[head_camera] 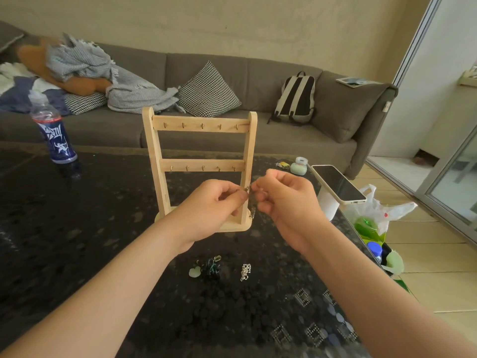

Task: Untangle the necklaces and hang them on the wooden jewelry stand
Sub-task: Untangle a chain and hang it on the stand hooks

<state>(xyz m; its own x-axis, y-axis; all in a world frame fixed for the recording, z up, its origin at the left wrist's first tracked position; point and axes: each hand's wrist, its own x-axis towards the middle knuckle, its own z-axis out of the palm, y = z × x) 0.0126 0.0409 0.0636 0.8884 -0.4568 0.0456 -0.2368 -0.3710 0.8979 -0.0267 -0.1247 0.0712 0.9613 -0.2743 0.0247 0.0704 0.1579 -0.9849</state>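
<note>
As left hand (210, 205), right hand (282, 200) pinch it, silvery chain (252, 212) dangles.

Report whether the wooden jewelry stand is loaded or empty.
Empty. Both hook rows on the wooden stand are bare; the left hand and right hand pinch one chain in front of it.

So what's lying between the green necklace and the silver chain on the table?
Nothing: in the head view only bare table separates the green necklace from the silver chain. The left hand and right hand pinch a third chain.
</note>
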